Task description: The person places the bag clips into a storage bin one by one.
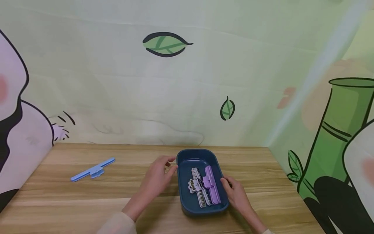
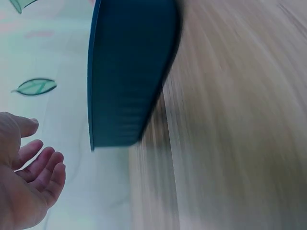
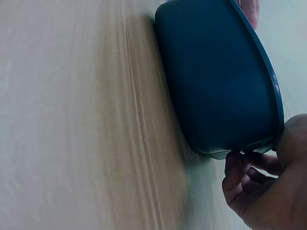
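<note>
A dark blue plastic bin [image 1: 183,201] stands in front of me in the head view. Inside lie a purple sealing clip [image 1: 212,185] and, left of it, some pale grey clips [image 1: 198,190] whose exact number is hard to tell. My right hand [image 1: 236,195] grips the bin's right rim, fingers curled against the wall in the right wrist view. At the bin's left side is my left hand [image 1: 156,175], its fingers loosely bent; the left wrist view shows this hand [image 2: 29,177] apart from the bin and holding nothing. Whether the bin's base touches the table is unclear.
A light blue sealing clip [image 1: 93,170] lies on the wood-grain table [image 1: 117,190], well left of the bin. Behind the table hangs a pale green cloth backdrop [image 1: 117,81] printed with leaves and bamboo, which continues along both sides.
</note>
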Demonstrator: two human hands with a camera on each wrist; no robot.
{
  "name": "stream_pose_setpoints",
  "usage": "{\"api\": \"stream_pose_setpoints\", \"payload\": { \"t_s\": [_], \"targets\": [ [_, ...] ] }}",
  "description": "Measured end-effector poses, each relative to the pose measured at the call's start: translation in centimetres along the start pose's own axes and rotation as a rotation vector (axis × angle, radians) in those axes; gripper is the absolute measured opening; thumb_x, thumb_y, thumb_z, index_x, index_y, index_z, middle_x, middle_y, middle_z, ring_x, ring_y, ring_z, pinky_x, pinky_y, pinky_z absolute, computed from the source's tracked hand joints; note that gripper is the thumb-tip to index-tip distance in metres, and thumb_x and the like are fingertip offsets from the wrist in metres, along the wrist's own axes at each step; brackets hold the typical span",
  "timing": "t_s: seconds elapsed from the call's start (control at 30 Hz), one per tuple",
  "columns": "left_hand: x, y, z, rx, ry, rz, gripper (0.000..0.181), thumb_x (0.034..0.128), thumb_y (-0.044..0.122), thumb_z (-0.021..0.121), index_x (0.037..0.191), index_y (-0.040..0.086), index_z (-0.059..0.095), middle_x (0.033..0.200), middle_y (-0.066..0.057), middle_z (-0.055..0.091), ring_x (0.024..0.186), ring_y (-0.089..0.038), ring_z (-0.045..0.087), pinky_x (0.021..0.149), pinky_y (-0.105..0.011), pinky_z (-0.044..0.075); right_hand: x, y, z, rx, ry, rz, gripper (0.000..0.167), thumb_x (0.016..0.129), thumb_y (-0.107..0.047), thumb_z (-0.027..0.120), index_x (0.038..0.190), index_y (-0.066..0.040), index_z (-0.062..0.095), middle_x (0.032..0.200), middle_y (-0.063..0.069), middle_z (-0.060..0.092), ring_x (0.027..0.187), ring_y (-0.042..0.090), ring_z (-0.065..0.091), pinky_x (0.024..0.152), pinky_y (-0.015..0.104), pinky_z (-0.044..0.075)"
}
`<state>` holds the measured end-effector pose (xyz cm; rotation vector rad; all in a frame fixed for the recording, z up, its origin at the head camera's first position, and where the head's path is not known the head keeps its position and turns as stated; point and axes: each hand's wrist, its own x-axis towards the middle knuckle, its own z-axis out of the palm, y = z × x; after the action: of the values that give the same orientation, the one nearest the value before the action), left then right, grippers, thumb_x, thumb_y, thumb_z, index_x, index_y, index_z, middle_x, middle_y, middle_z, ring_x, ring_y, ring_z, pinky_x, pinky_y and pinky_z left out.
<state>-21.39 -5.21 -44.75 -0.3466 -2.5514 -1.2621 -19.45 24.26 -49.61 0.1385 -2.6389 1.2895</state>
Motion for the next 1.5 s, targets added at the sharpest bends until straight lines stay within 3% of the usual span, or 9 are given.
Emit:
{"api": "stream_pose_setpoints", "payload": {
  "t_s": [0.33,0.77,0.83,0.93,1.07,1.23,1.5],
  "targets": [
    [-1.2,-3.5,-3.5,-0.098,0.054,-0.095,0.033,0.1006,0.012,0.069,0.13,-0.002,0.065,0.124,-0.016,0.067,0.104,-0.028,0.064,0.089,-0.044,0.056,0.1,0.1,0.0,0.001,0.004,0.002,0.025,0.104,-0.014,0.061,0.117,0.005,0.072,0.103,0.016,0.074,0.087,0.019,0.064,0.078,0.032,0.055],
    [-2.2,-6.6,-8.4,-0.051,0.134,-0.176,0.037,0.1044,0.015,0.063,0.135,-0.005,0.061,0.129,-0.023,0.064,0.11,-0.034,0.064,0.091,-0.048,0.054,0.1,0.2,0.1,-0.014,0.007,-0.009,0.025,0.104,-0.013,0.061,0.117,0.006,0.071,0.105,0.017,0.074,0.09,0.021,0.066,0.08,0.034,0.055],
    [-2.4,-7.1,-9.0,-0.032,0.16,-0.178,0.036,0.1041,0.015,0.064,0.134,-0.005,0.062,0.128,-0.022,0.065,0.109,-0.033,0.065,0.09,-0.043,0.055,0.0,0.2,0.1,-0.011,0.005,-0.004,0.025,0.104,-0.013,0.06,0.118,0.006,0.071,0.105,0.017,0.074,0.09,0.022,0.066,0.08,0.034,0.055],
    [-2.7,-7.9,-9.9,-0.007,0.202,-0.176,0.035,0.1032,0.015,0.065,0.132,-0.004,0.064,0.126,-0.021,0.067,0.107,-0.032,0.067,0.085,-0.026,0.053,0.0,0.2,0.1,-0.013,0.001,0.0,0.026,0.105,-0.014,0.06,0.118,0.006,0.071,0.105,0.017,0.074,0.091,0.022,0.066,0.081,0.035,0.055],
    [-3.2,-9.0,-10.9,0.014,0.239,-0.177,0.035,0.1033,0.018,0.065,0.131,-0.005,0.064,0.124,-0.022,0.068,0.106,-0.032,0.067,0.078,-0.007,0.042,0.1,0.1,0.1,-0.021,0.001,-0.001,0.026,0.105,-0.014,0.06,0.118,0.005,0.071,0.106,0.017,0.074,0.092,0.023,0.066,0.081,0.036,0.056],
    [-3.8,-10.4,-12.1,0.034,0.268,-0.22,0.036,0.104,0.019,0.063,0.131,-0.005,0.064,0.121,-0.022,0.069,0.105,-0.032,0.066,0.073,-0.007,0.041,0.1,0.1,0.1,-0.027,0.004,-0.009,0.026,0.105,-0.014,0.061,0.118,0.005,0.071,0.106,0.016,0.074,0.092,0.023,0.067,0.082,0.037,0.056],
    [-4.2,-12.5,-13.2,0.071,0.309,-0.376,0.035,0.1029,0.016,0.062,0.13,-0.007,0.064,0.12,-0.024,0.07,0.101,-0.033,0.067,0.068,-0.014,0.041,0.0,0.0,0.0,-0.02,0.009,-0.015,0.025,0.105,-0.015,0.061,0.116,0.004,0.072,0.103,0.015,0.074,0.089,0.02,0.065,0.081,0.035,0.055]
  ]
}}
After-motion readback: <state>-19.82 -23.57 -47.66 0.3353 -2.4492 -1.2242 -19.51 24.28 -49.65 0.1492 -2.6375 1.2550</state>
